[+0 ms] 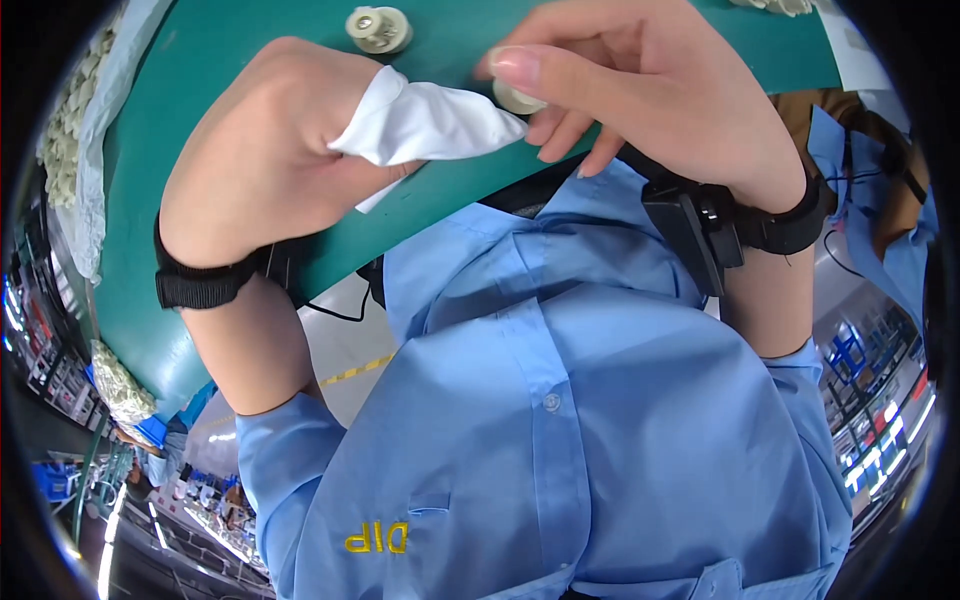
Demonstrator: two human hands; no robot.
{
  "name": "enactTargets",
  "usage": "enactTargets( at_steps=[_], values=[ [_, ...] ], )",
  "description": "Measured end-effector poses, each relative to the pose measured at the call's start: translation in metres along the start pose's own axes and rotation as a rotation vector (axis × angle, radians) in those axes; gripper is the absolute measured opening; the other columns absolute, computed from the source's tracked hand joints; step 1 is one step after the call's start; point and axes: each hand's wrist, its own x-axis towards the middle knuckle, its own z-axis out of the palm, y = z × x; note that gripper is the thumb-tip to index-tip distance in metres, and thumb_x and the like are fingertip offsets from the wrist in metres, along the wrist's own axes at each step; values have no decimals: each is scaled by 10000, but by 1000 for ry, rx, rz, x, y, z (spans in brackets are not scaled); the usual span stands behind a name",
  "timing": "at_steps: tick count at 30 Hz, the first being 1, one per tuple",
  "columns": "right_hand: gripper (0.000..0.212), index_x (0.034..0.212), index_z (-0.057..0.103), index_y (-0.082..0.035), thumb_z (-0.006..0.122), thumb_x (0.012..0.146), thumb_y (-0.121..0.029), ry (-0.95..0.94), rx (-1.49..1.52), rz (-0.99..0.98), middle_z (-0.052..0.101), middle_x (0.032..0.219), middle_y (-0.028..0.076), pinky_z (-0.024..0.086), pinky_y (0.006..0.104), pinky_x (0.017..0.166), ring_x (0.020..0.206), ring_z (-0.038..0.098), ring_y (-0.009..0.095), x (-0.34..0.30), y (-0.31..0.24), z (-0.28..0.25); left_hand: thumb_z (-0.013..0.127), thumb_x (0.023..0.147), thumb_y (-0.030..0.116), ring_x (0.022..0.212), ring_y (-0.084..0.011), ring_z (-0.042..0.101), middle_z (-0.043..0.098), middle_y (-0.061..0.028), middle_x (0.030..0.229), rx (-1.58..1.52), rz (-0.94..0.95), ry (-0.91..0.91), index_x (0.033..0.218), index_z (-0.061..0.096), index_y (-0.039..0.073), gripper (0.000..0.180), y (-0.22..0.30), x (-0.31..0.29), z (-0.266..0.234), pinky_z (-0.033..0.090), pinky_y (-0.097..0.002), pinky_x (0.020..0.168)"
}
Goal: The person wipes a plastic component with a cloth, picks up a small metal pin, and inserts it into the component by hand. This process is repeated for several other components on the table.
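My left hand [270, 140] is closed on a white cloth [430, 122], which is drawn out to a point toward the right. Some of its fingers are hidden under the folds. A small cream-coloured round part [517, 97] sits between the thumb and fingers of my right hand [640, 90], close to the cloth's tip. Whether cloth and part touch, I cannot tell. On the green table [450, 45], just beyond my left hand, stands a similar cream round part [378, 30] with a hub in its middle.
A clear plastic bag [95, 150] of many cream parts lies along the left table edge. More cream parts [775, 5] and a white sheet [858, 50] are at the far right. Black straps with a dark device [700, 225] circle my wrists. A person in blue [885, 200] is at right.
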Motion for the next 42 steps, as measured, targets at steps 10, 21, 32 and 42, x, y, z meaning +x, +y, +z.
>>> enactTargets(
  at_steps=[10,21,32,42],
  values=[
    [267,877,701,50,619,1014,-164,-105,-171,-198,578,579,2,326,254,438,503,477,34,1,9,-8,716,671,-44,664,-352,604,612,-141,745,312,106,172,904,686,17,243,2,-7,-9,471,-411,581],
    [296,821,695,49,622,1012,-165,-58,-201,-301,536,544,3,284,278,429,469,414,45,1,16,-7,726,716,-21,702,-333,657,692,-149,893,304,101,49,933,694,0,221,10,-2,-1,496,-351,599],
    [298,820,693,48,626,1011,-171,-102,-230,-213,529,529,6,280,282,423,454,408,54,2,9,-5,719,773,1,727,-294,683,715,-146,934,375,165,94,969,692,-23,198,-4,-5,-12,521,-345,663],
    [330,782,671,40,627,1017,-189,-105,-230,-201,518,518,9,273,284,419,439,399,56,-1,9,-7,711,947,104,953,-159,702,754,-96,1045,475,-254,527,1168,712,-33,260,-40,-43,-48,532,-294,868]
  ],
)
